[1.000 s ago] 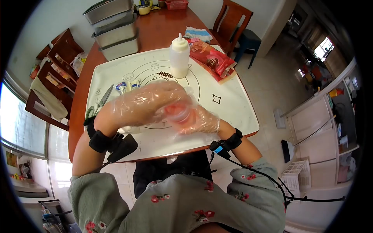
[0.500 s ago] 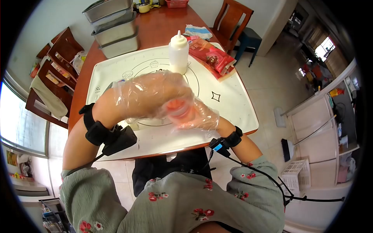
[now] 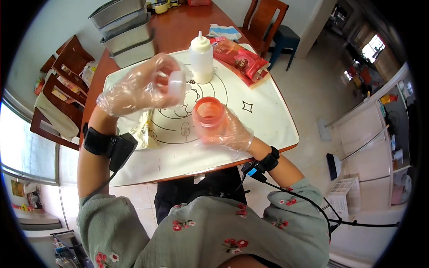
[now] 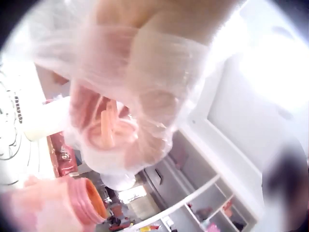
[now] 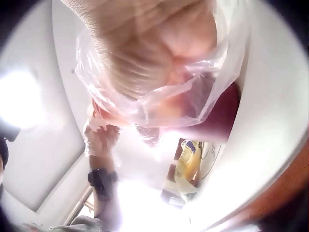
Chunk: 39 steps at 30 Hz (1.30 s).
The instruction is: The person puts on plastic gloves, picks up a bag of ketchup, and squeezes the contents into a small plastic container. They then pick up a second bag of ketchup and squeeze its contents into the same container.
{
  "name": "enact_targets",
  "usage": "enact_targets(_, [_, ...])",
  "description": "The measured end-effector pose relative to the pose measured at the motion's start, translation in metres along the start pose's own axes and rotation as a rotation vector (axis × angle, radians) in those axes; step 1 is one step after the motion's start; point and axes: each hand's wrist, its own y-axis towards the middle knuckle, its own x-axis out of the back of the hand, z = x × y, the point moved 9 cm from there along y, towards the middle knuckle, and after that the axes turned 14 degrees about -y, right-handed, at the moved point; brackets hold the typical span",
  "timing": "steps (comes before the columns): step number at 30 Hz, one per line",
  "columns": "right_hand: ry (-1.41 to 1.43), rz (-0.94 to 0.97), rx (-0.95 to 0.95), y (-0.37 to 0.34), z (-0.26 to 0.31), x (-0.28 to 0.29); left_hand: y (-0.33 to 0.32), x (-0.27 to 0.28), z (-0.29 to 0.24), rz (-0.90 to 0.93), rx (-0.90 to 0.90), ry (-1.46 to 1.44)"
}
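Observation:
Both hands wear clear plastic gloves. The left hand (image 3: 143,87) grips a translucent white cap (image 3: 176,85), held raised left of the squeeze bottle; its pale inside (image 4: 111,135) shows in the left wrist view. Curled fingers of the right hand (image 3: 232,129) hold an uncapped reddish bottle (image 3: 209,118), its round mouth facing up over the mat. In the right wrist view the right hand (image 5: 145,53) covers much of that bottle (image 5: 215,113). A capped squeeze bottle (image 3: 201,60) with pale contents stands upright behind the two hands.
A white printed mat (image 3: 268,120) lies on the wooden table (image 3: 187,22). On it are a red packet (image 3: 243,62) and a yellowish packet (image 3: 145,131). Stacked metal trays (image 3: 129,40) stand back left, a folded cloth (image 3: 225,31) back right.
The hands, earlier together at the reddish bottle, are apart. The left hand has moved up and left with the cap, and the bottle's mouth is uncovered. The right hand stays about where it was.

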Motion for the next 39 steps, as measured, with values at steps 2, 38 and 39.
enact_targets(2, [0.032, -0.009, -0.008, -0.001, 0.000, 0.003, -0.003, 0.003, 0.033, 0.021, 0.085, -0.157])
enact_targets(38, [-1.313, -0.001, -0.747, 0.125, -0.042, 0.219, -0.083, 0.004, 0.042, -0.429, -0.005, 0.573])
enact_targets(39, [-1.286, 0.023, -0.764, 0.119, -0.049, 0.215, -0.085, -0.002, 0.042, -0.425, -0.015, 0.508])
